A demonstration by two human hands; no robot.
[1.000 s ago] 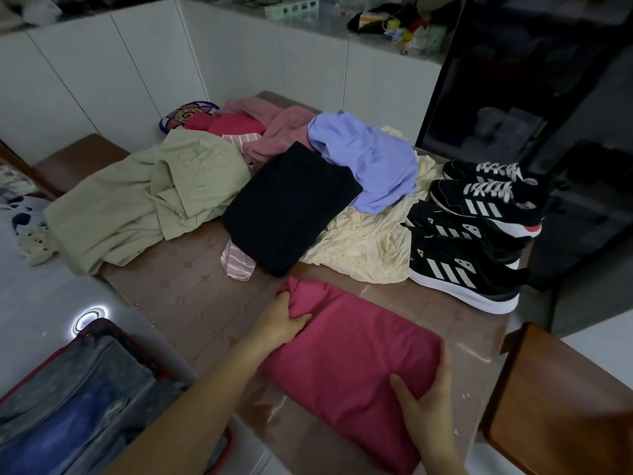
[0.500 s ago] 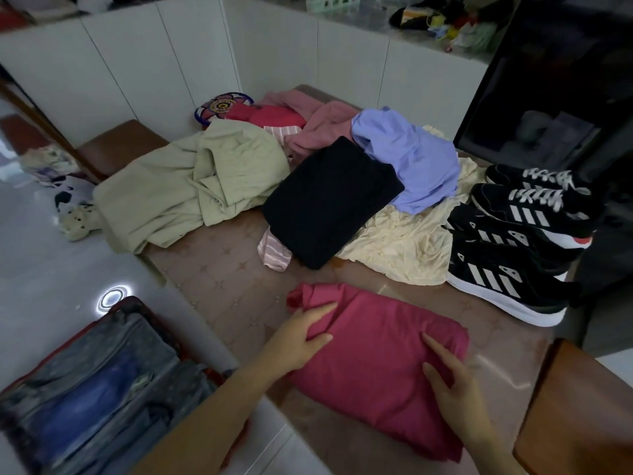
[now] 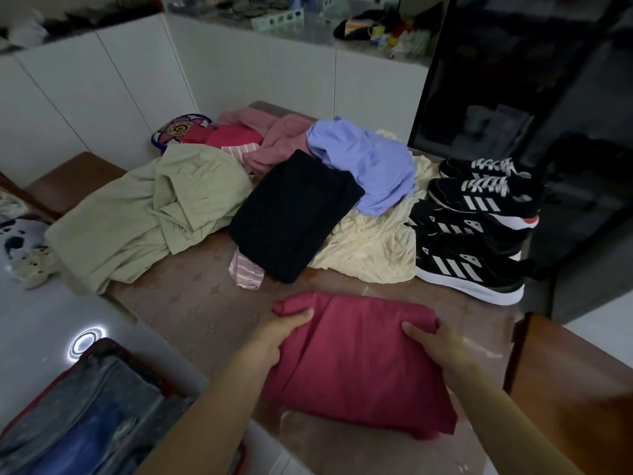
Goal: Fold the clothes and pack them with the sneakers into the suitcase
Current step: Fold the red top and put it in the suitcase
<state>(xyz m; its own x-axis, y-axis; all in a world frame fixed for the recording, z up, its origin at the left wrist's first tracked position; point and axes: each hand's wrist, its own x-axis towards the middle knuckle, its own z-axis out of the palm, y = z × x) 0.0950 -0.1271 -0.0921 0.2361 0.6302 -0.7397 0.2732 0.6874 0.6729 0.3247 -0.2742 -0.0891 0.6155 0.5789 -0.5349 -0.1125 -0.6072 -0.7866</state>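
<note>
My left hand [image 3: 279,332] and right hand [image 3: 433,339] grip the sides of the folded red garment [image 3: 359,361] at the table's [image 3: 191,303] near edge, ready for the suitcase [image 3: 116,351], while the clothes heap [image 3: 137,217] and 4 sneakers [image 3: 472,265] lie unpacked.

The left hand [image 3: 274,332] and right hand [image 3: 435,341] are bare; the left forearm [image 3: 205,406] and right forearm [image 3: 507,413] are uncovered, unclothed to the frame's lower edge.

A plush toy [image 3: 32,265] sits near a brown bench [image 3: 75,176], with white cabinets [image 3: 102,90] behind.
</note>
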